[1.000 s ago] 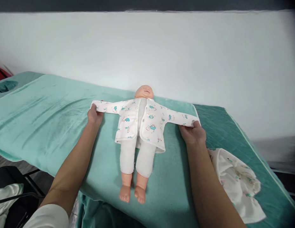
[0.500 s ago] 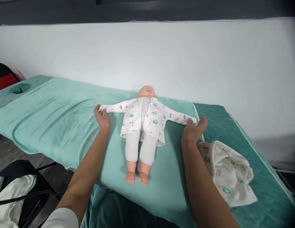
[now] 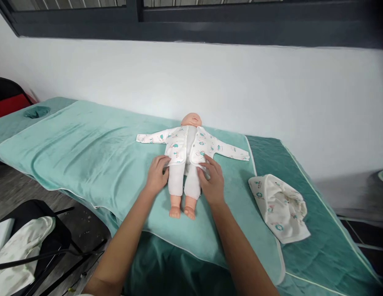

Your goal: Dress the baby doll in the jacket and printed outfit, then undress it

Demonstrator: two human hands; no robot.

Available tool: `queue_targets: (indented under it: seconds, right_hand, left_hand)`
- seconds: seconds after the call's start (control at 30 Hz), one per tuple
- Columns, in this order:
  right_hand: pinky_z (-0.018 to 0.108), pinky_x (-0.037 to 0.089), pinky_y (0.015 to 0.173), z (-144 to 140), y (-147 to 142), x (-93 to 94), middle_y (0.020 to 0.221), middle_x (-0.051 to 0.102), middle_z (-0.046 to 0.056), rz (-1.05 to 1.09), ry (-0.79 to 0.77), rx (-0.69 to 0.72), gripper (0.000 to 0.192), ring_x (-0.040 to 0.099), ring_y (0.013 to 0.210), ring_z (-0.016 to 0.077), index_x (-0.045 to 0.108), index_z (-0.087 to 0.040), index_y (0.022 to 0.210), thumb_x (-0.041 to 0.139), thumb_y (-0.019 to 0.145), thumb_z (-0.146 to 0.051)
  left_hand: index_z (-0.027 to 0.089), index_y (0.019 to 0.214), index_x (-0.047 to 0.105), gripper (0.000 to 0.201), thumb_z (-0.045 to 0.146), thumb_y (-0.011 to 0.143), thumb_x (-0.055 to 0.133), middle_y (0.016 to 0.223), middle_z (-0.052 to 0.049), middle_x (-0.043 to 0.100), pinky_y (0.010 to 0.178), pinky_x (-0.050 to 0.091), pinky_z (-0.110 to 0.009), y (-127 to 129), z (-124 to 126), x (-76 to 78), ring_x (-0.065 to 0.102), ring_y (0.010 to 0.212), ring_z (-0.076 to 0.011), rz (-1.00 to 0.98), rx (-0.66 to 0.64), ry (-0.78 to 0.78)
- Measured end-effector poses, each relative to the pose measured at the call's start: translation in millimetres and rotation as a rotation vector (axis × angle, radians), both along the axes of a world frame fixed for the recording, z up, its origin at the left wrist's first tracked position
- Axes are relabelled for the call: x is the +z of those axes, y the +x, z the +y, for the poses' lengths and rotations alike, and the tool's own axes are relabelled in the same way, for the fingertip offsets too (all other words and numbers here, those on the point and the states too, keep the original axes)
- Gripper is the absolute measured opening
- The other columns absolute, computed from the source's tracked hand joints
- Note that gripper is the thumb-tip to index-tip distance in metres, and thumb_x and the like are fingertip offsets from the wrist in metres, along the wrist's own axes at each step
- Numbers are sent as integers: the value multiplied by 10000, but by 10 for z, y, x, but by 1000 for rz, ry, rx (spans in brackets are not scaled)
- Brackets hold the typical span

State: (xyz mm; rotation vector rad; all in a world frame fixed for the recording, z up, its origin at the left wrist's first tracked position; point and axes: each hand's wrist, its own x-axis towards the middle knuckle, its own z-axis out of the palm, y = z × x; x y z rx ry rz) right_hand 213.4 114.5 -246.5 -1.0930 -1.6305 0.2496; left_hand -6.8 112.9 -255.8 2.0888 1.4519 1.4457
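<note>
A baby doll [image 3: 175, 181] lies on its back, feet towards me. It wears a white printed baby jacket [image 3: 178, 146], unfastened down the front, with both sleeves spread out sideways. My left hand [image 3: 157, 174] is at the jacket's lower left corner, fingers and thumb closing on the hem. On the other side, my right hand [image 3: 212, 179] pinches the hem near the lower right corner, beside the doll's thigh. Both sleeve ends lie loose on the light green blanket [image 3: 95, 152].
A crumpled printed baby garment [image 3: 279, 209] lies to the right on the darker green cover [image 3: 321, 226]. At the lower left stands a black chair [image 3: 55, 226] with a pale cloth [image 3: 27, 250] on it. A white wall [image 3: 166, 78] runs behind the bed.
Both hands have left the sleeve ends and moved inward and down to the jacket's lower hem. The camera view has shifted slightly, showing more of the window above.
</note>
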Motion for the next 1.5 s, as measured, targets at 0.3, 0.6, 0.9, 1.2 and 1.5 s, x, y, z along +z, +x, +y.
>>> queue_targets:
  seconds: [0.3,0.6,0.9,1.2,1.5]
  right_hand:
    - [513,422,1056,-83,67,-12,1197,626,94,-2,15,-12,98,553,1177,250,628,-242,942,533,936,-262]
    - [468,475,957,-153,96,-32,1151,629,83,39,-31,-30,199,576,1085,248,613,-246,1105,585,911,-277]
    - [389,495,888,-559,210,-128,1082,635,56,239,-258,-64,175,595,1016,210,604,-234,1067,560,931,-334]
    - [536,410,1067,-1036,992,-234,1306,554,165,-287,-83,-360,334,494,1268,301,548,-180,1224,528,925,-327]
    - [459,472,819,-940,1809,74,1143,618,171,-496,-584,-578,340,597,1001,332,612,-165,1056,571,839,-424]
  left_hand:
    - [228,1021,618,180,231,959,449,1017,-92,650,904,438,-408,-12,-12,-30,561,988,-244,85,89,27]
    - [232,963,604,122,280,948,493,938,-70,630,856,429,-367,-5,-27,-2,565,937,-228,-4,88,19]
    - [216,1017,587,185,265,842,625,902,-69,615,800,408,-374,-23,34,-88,564,879,-252,103,312,-133]
    - [189,1089,588,241,178,855,531,894,-63,652,794,430,-364,-51,-62,-57,588,888,-251,201,363,-196]
    - [196,1069,563,196,214,880,512,943,-47,591,868,467,-336,-14,-188,144,570,904,-189,-125,239,-44]
